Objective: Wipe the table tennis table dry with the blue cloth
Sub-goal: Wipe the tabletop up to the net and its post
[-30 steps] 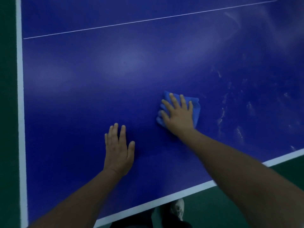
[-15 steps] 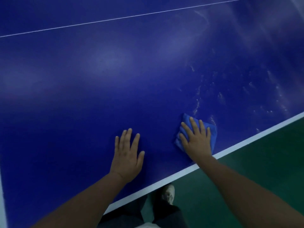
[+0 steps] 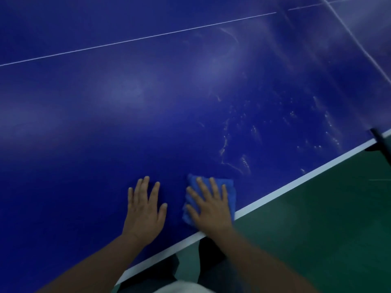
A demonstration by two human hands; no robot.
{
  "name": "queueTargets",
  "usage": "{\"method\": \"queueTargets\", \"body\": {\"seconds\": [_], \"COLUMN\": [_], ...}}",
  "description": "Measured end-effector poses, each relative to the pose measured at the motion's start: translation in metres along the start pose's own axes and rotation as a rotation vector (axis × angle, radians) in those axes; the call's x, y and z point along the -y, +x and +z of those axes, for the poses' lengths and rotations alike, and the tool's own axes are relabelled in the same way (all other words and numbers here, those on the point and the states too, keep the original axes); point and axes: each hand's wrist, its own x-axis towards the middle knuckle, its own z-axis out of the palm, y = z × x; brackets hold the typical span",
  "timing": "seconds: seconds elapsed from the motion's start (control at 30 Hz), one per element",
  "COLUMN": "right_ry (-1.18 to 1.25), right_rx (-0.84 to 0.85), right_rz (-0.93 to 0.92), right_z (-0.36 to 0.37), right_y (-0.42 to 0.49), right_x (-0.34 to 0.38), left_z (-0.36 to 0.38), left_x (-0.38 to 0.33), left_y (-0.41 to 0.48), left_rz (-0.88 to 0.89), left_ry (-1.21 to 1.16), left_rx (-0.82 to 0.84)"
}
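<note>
Presses right grip [image 3: 211, 208], fingers apart, flat on cloth [image 3: 230, 190] by tabletop [image 3: 148, 106] edge; rests left grip [image 3: 143, 210], fingers straight, flat just left of it; wet streaks [image 3: 224, 144] beyond.

The table tennis table [image 3: 105, 134] fills most of the frame, its deep blue top glossy, with 1 white edge stripe [image 3: 296, 180] running from bottom centre to the right edge. Water streaks [image 3: 224, 142] glisten right of centre. The blue cloth [image 3: 230, 188], folded into a small pad, lies flat at lower centre beside that stripe.
</note>
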Motion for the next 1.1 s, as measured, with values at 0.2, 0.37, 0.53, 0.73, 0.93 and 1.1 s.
{"method": "queueTargets", "body": {"seconds": [0.2, 0.37, 0.53, 0.73, 0.93, 1.1], "right_ry": [0.042, 0.020, -0.027, -0.068, -0.027, 0.032], "right_rx": [0.024, 0.009, 0.024, -0.041, -0.038, -0.045], "right_rz": [0.309, -0.044, -0.532, -0.255, -0.443, -0.689], "right_z": [-0.049, -0.034, -0.016, -0.056, -0.035, -0.013], "right_y": [0.053, 0.019, 0.010, 0.123, 0.056, 0.042], "right_x": [-0.149, -0.124, -0.103, -0.192, -0.164, -0.109], "left_z": [0.004, -0.004, -0.007, -0.003, -0.003, -0.007], "left_x": [-0.053, -0.096, -0.132, -0.153, -0.142, -0.116], "left_y": [0.013, 0.021, 0.030, 0.029, 0.042, 0.058], "left_rz": [-0.048, -0.223, -0.355, -0.401, -0.431, -0.469], "left_ry": [-0.009, -0.039, -0.079, -0.019, -0.029, -0.053], "left_rx": [-0.003, -0.012, -0.048, 0.018, 0.032, 0.006]}}
